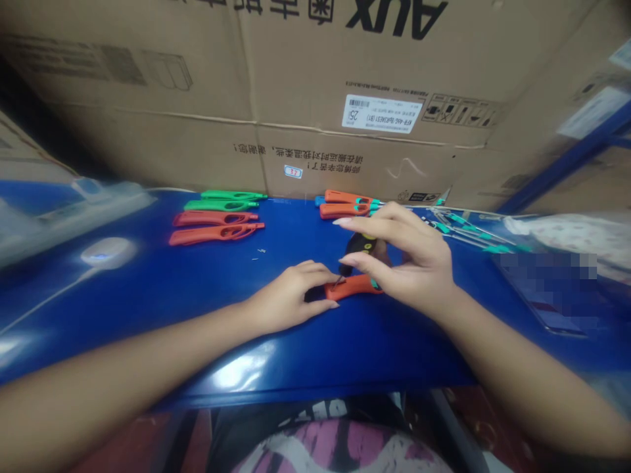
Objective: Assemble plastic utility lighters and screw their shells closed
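Note:
My left hand (pixel 288 295) rests on the blue table, thumb and fingers pinching the near end of an orange utility lighter body (pixel 357 286). In my right hand (pixel 419 259) is a short black and yellow screwdriver (pixel 361 246). Its thin shaft slants down to the left end of the lighter body, and its tip meets the orange plastic there. My right fingers hide part of the screwdriver handle and the far end of the lighter. Tiny metal screws (pixel 261 251) lie on the table beyond my left hand.
Green casings (pixel 221 205) and red casings (pixel 214 233) lie at the back left. Orange lighters (pixel 345 210) sit behind my right hand. Metal rods with teal parts (pixel 468 230) and a phone (pixel 547 302) are right. A large cardboard box (pixel 296 85) walls off the back.

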`<state>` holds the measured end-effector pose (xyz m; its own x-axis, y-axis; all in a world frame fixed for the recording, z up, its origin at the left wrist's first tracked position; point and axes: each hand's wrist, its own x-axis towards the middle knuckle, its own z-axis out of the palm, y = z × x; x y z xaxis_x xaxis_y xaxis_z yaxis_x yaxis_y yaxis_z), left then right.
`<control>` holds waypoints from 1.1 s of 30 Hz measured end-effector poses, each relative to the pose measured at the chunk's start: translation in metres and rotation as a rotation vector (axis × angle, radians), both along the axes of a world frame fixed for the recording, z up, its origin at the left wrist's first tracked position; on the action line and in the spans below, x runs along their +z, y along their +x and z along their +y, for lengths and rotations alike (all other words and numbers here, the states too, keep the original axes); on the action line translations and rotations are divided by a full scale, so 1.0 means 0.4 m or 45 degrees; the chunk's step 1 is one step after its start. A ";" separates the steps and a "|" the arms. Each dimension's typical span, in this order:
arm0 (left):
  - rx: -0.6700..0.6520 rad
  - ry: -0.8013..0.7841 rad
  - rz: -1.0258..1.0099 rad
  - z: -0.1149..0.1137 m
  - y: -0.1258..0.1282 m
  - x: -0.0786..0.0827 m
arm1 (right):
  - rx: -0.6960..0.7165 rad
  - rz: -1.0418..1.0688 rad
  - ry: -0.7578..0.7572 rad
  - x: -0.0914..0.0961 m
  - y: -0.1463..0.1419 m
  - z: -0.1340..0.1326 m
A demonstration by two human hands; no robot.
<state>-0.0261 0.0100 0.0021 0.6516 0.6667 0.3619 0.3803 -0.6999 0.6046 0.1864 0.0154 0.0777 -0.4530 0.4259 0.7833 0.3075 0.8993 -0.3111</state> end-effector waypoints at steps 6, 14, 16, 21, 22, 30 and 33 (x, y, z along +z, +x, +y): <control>0.011 -0.011 0.013 -0.002 0.001 0.003 | 0.203 -0.027 -0.199 0.003 -0.010 -0.009; 0.011 -0.025 -0.011 -0.002 0.002 0.002 | 0.168 0.031 -0.002 -0.004 -0.015 -0.008; 0.008 -0.029 0.001 -0.002 0.002 0.004 | 0.265 -0.009 -0.148 0.002 -0.014 -0.010; 0.002 -0.009 0.017 0.000 0.000 0.002 | 0.141 0.039 -0.173 0.003 -0.009 0.000; 0.003 -0.006 0.012 0.000 0.000 0.001 | 0.068 0.058 -0.126 0.000 -0.008 0.004; 0.018 -0.011 0.017 -0.001 0.001 0.003 | 0.244 -0.043 -0.351 0.007 0.010 0.011; 0.012 -0.009 0.016 0.000 0.000 0.002 | 0.152 0.043 -0.259 0.003 0.002 0.008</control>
